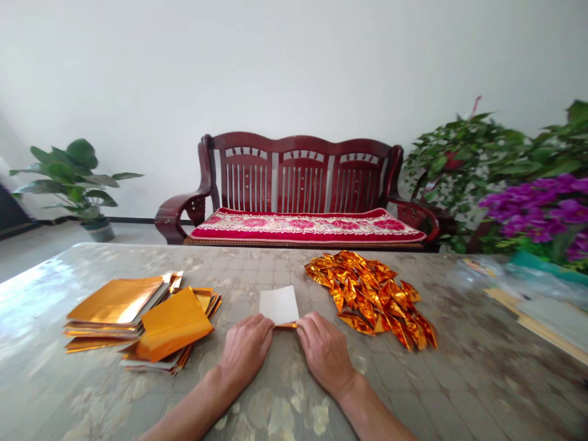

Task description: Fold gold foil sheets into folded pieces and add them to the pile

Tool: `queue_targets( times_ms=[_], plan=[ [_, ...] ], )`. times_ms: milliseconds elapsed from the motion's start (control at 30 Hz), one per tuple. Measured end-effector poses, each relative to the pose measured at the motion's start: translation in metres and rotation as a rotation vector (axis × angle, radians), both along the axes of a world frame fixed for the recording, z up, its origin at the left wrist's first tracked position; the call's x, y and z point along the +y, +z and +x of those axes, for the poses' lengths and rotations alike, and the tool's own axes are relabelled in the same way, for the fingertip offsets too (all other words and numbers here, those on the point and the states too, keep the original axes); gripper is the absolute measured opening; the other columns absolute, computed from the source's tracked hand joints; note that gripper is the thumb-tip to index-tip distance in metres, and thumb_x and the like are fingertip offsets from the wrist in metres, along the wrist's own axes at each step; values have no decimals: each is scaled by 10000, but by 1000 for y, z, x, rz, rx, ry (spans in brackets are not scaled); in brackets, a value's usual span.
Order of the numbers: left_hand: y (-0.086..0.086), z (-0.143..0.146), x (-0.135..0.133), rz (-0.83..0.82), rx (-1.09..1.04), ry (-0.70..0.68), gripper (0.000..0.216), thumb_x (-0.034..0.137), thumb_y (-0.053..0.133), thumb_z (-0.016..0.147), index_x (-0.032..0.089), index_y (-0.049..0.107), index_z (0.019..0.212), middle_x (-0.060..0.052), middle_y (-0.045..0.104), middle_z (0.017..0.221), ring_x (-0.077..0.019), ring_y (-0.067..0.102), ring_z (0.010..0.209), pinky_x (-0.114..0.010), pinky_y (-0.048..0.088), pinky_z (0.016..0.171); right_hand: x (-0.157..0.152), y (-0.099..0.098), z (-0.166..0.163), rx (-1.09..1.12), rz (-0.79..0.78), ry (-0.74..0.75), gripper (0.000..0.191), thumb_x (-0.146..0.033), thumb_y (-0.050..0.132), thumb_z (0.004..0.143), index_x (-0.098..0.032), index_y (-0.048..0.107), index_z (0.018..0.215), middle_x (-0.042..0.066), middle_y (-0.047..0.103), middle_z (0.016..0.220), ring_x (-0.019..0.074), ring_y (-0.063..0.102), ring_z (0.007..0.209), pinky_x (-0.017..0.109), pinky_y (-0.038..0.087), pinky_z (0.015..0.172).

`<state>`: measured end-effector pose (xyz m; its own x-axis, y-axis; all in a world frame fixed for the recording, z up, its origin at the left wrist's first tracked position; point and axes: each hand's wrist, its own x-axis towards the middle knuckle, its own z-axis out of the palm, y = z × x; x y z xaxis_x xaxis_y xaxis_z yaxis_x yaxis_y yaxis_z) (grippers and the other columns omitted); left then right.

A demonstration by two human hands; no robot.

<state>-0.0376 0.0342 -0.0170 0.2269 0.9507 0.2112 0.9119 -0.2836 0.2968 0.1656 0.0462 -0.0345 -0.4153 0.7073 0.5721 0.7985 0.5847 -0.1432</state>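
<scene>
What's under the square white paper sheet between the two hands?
Grey patterned tablecloth shows around the white paper sheet, and orange foil along its near edge; whatever lies directly beneath is covered.

The left hand (247, 343) and right hand (325, 350) are bare, as are both forearms (195, 404).

A roughly square sheet of paper (278, 304) lies white side up on the tabletop (275, 383), its near edge turned over in a narrow, shiny orange strip.

Bare tabletop (271, 269) lies beyond the white square (278, 304); foil stacks (177, 321) obstruct the left. A foil heap (367, 294) obstructs the right.
</scene>
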Motion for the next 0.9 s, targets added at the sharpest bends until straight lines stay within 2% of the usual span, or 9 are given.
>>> queue_targets(
  times_ms=[133,233,333,433,567,667,767,833,900],
  plan=[
    [-1,-1,9,-94,-560,173,159,266,528,862,195,656,801,12,664,708,-153,622,646,-243,427,625,-4,3,4,202,50,146,267,-201,446,975,-187,535,1227,89,669,1039,205,645,954,332,523,833],
    [-1,8,7,-259,-1117,267,221,404,629,774,185,605,796,27,635,668,-160,613,619,-244,468,593,-9,5,2,226,62,226,400,-226,540,924,-185,484,1318,120,656,1175,230,626,1086,386,531,925],
    [0,21,-6,-390,-1572,261,323,437,737,704,180,578,818,26,646,721,-141,622,670,-249,510,662,-14,7,-6,173,35,266,538,-287,643,859,-175,469,1355,140,633,1246,270,606,1136,443,532,952],
    [1,34,-22,-454,-1730,141,292,386,766,724,169,599,827,4,664,781,-136,631,747,-248,506,750,-17,8,-11,147,79,261,498,-314,633,893,-173,488,1349,139,648,1225,264,622,1110,429,554,920],
    [-1,44,-28,-506,-1667,1,257,369,725,769,149,655,881,-35,698,853,-163,630,830,-270,484,831,-15,9,-8,150,143,258,344,-229,559,961,-185,542,1302,107,690,1160,223,647,1059,383,562,913],
    [-6,41,-20,-524,-1494,0,296,423,719,737,147,628,793,-17,666,738,-144,596,701,-242,469,706,-11,10,-2,153,159,292,300,-138,505,967,-196,596,1247,79,715,1113,203,658,1046,360,571,915],
    [-10,28,-13,-519,-1159,112,331,451,729,683,179,543,663,35,559,532,-113,477,493,-216,363,501,-6,7,1,162,140,273,307,-111,472,963,-207,641,1201,75,723,1095,205,668,1038,372,587,905],
    [-8,15,-13,-303,-896,140,303,380,684,734,193,496,587,58,476,480,-106,440,473,-212,328,485,-2,4,1,171,100,255,315,-99,469,956,-217,660,1177,70,726,1084,205,676,1027,377,592,900],
    [-3,3,-16,-52,-636,127,196,306,667,760,193,557,644,46,531,566,-122,501,541,-221,388,545,0,0,0,174,58,246,304,-98,483,953,-224,669,1158,62,727,1081,201,679,1018,371,590,903]
  ],
)
